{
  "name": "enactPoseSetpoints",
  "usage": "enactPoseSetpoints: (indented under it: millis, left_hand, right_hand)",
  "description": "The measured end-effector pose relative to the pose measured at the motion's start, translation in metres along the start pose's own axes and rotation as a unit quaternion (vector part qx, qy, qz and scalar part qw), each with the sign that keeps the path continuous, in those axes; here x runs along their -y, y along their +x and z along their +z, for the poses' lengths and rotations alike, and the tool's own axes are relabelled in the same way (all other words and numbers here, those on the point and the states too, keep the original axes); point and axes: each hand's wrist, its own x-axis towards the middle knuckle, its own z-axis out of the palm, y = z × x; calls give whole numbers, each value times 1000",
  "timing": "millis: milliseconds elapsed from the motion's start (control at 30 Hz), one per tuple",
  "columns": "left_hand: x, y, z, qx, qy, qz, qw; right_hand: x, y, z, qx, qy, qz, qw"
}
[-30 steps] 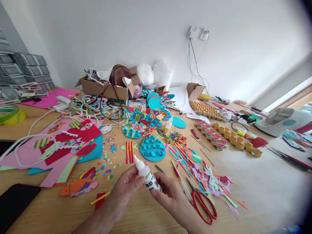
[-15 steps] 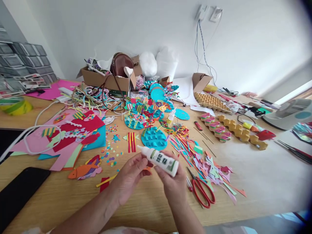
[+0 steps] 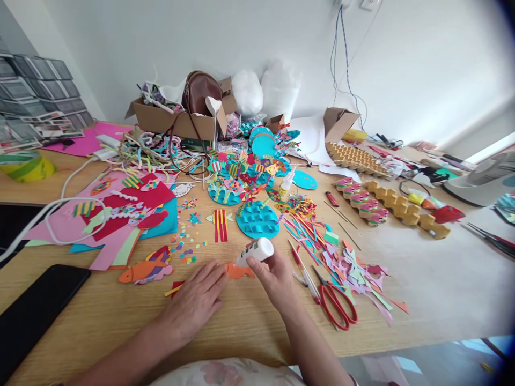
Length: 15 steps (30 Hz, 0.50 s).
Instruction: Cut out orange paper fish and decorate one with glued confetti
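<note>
My right hand [image 3: 274, 277] grips a small white glue bottle [image 3: 256, 251], tipped down with its nozzle towards a small orange paper fish [image 3: 238, 271] on the wooden table [image 3: 241, 327]. My left hand [image 3: 196, 298] lies flat on the table, fingers stretched out, fingertips at the left edge of that orange piece. Just beyond them sits a teal paper disc with raised scales [image 3: 257, 220].
Red scissors [image 3: 336, 305] and a heap of paper scraps [image 3: 354, 271] lie right of my right hand. A black phone [image 3: 34, 311] rests at the near left. Coloured paper sheets [image 3: 116, 220], an orange fish cut-out [image 3: 142, 269], a cardboard box [image 3: 177, 126] and yellow egg-carton strips [image 3: 402, 209] fill the rest.
The glue bottle went from both hands to my right hand alone and tipped nozzle-down over the orange piece. My left hand let go and dropped flat onto the table.
</note>
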Motion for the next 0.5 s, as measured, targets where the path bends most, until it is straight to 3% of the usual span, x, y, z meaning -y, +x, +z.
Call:
enactPoseSetpoints:
  millis: [300,500]
  left_hand:
    - [-4,2,11,11,-23,-39,999]
    - [-9,5,13,21,-40,-60,997]
  right_hand:
    - [-3,2,5,-17,-36,-33,999]
    - [-6,6,6,-23,-45,-20,999]
